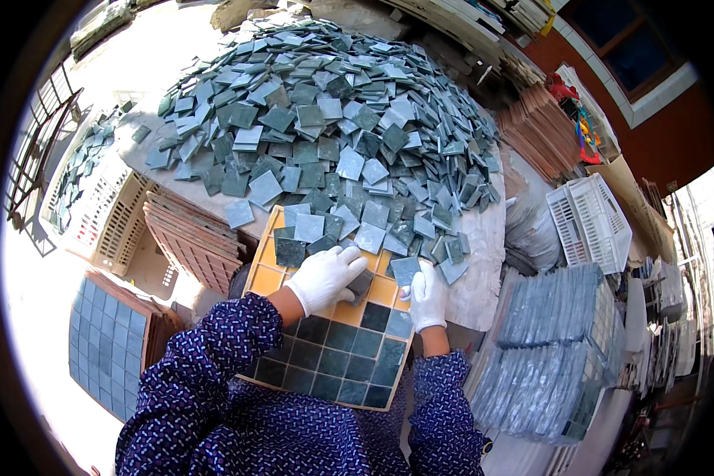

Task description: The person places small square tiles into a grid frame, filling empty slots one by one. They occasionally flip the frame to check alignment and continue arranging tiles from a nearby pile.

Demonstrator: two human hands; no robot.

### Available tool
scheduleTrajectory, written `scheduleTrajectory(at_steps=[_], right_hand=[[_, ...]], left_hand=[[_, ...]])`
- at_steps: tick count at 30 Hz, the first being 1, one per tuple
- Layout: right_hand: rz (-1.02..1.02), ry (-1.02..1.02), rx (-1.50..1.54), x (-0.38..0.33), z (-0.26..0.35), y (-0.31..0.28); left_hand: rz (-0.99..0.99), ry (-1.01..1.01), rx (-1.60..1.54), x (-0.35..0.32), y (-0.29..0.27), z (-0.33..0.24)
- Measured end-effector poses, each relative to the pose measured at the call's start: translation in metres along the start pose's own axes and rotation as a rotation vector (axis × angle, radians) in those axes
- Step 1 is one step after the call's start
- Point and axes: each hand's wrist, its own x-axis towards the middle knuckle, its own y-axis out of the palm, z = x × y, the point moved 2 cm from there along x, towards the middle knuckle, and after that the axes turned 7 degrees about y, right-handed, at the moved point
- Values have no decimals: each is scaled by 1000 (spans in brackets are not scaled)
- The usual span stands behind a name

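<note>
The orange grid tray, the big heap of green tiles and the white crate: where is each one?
orange grid tray (266,279), head view, on a bare orange cell at its left side.
heap of green tiles (325,119), head view, mid-pile.
white crate (591,222), head view, its slatted wall.

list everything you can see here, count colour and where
loose tiles: too many to count, grey-green, heaped on the table ahead
grid tray: one, orange, in front of the person, near rows filled with dark green tiles
table: one, pale covered top, under the heap
brown trays: one stack, left of the grid tray
filled tile sheet: one on top of a stack, blue-green, lower left
white crates: one at right, another at left
bundled tile sheets: several stacks, grey-green, right
left hand: white glove, on a dark tile over the tray
right hand: white glove, holding a grey-green tile
sleeves: two, dark blue patterned, bottom
</note>
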Motion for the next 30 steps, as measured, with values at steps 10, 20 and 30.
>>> scheduleTrajectory(at_steps=[10, 20, 30], right_hand=[[17, -6, -162, 5, -34, -54], [-30, -541, -549, -49, -18, -36], [-35, -335, -675, -33, -4, -24]], left_hand=[[63, 126, 88, 14, 0, 9], [-350, -126, -12, -66, 14, -30], [-107, -234, -42, -50, 22, -33]])
